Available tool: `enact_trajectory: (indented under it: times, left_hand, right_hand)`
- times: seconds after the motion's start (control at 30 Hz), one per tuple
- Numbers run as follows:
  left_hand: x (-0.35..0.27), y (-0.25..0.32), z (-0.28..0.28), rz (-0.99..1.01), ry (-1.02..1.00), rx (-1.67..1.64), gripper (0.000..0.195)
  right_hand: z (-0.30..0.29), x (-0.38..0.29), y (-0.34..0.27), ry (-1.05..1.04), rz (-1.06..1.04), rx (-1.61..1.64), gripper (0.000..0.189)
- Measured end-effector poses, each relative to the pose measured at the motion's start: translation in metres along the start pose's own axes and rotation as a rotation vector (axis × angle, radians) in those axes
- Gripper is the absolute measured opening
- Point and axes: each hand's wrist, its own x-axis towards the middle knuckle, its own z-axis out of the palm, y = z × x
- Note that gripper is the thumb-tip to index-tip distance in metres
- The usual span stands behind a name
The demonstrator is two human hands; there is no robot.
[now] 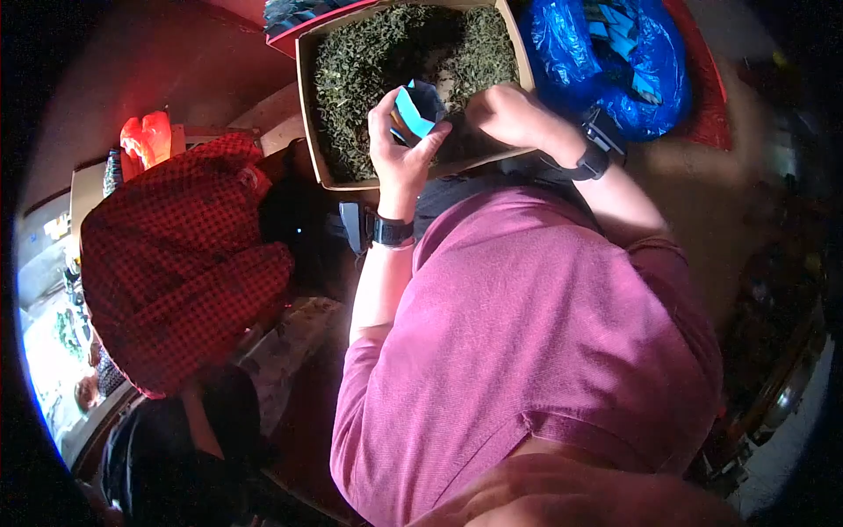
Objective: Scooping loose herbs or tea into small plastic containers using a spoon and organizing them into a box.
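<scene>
My left hand (403,148) grips a small blue paper packet (416,113), its mouth facing up, above a shallow cardboard box (307,112). Dark green dried leaves (349,72), resembling tea, lie in the box, with a patch of its bottom showing between the heaps. My right hand (497,113) is over the right part of the box, beside the packet, its fingers curled down towards the leaves. Whether those fingers hold anything is hidden.
A blue plastic bag (658,85) with blue packets inside stands right of the box. Behind the box's left corner is a red container (283,45) of similar packets. At the left are a red checked cloth (178,263) and an orange-red plastic bag (146,141).
</scene>
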Motion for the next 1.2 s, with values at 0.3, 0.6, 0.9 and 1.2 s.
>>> enact_trajectory:
  times: [0.3, 0.6, 0.9, 1.2]
  left_hand:
    - [0.001, 0.011, 0.0, 0.035, 0.0, 0.028, 0.079]
    - [0.0, -0.003, 0.001, 0.032, -0.009, -0.017, 0.078]
    - [-0.001, 0.005, 0.002, -0.07, -0.035, 0.001, 0.078]
    - [0.001, 0.009, 0.002, 0.03, -0.028, 0.108, 0.08]
  right_hand:
    - [0.003, 0.012, 0.01, -0.088, 0.298, 0.68, 0.019]
    - [-0.06, -0.015, 0.008, 0.199, 0.171, 0.766, 0.026]
    - [-0.068, -0.033, -0.032, 0.323, -0.07, 0.692, 0.024]
    - [-0.045, -0.034, -0.053, 0.468, -0.579, 0.084, 0.022]
